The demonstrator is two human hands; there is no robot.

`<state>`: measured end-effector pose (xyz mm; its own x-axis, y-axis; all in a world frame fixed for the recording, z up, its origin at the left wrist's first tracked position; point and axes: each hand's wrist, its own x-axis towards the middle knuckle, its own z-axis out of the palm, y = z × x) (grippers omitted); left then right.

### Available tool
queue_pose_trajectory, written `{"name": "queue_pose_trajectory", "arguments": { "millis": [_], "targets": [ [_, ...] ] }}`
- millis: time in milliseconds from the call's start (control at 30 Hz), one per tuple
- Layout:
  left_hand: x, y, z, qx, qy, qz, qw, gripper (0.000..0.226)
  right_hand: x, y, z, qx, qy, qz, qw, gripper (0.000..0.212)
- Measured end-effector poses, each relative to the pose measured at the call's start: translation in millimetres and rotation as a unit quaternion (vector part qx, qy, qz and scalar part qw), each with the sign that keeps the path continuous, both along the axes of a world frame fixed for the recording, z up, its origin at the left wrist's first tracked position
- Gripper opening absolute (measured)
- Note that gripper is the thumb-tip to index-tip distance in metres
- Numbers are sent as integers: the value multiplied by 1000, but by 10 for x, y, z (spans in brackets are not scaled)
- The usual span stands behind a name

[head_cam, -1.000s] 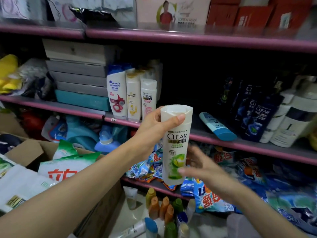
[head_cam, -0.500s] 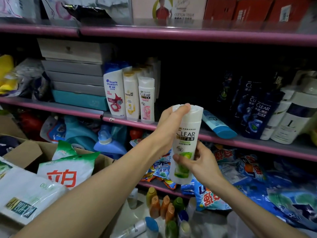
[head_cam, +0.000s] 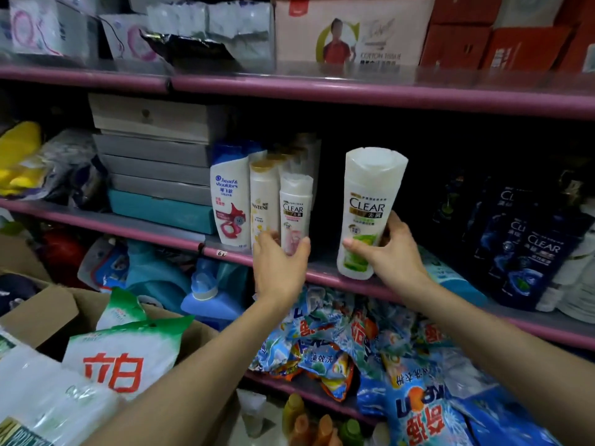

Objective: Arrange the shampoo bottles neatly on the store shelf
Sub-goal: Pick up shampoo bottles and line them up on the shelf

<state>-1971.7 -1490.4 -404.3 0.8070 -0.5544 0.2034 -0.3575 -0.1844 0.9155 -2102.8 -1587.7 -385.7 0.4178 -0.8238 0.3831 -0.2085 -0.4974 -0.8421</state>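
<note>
Three pink shelves [head_cam: 354, 98] of stock

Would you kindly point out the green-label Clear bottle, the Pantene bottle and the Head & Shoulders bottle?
green-label Clear bottle [head_cam: 367, 207]: head view, on its printed front label.
Pantene bottle [head_cam: 262, 201]: head view, on its white body.
Head & Shoulders bottle [head_cam: 229, 201]: head view, on its front label.

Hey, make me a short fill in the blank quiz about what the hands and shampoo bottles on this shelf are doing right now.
1. The right hand grips the white green-labelled CLEAR shampoo bottle, which stands ____ on the pink shelf edge.
2. The left hand reaches the white CLEAR bottle with the ____ label.
3. The blue-capped Head & Shoulders bottle stands at the row's ____ end.

Answers: upright; pink; left
</note>
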Motion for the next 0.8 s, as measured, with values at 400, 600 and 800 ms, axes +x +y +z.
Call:
{"name": "queue_pose_trajectory", "arguments": {
  "millis": [400,600,800],
  "targets": [
    [17,-462,-352,106,-54,131,984,65,745,-572,-287,69,-14,-13,997,47],
    [26,-577,-466,110,-22,171,979,66,806,-629,-540,67,63,-8,996,48],
    [59,-620,-483,126,-30,178,975,61,928,-639,-616,65,108,50,991,50]
  ]
}}
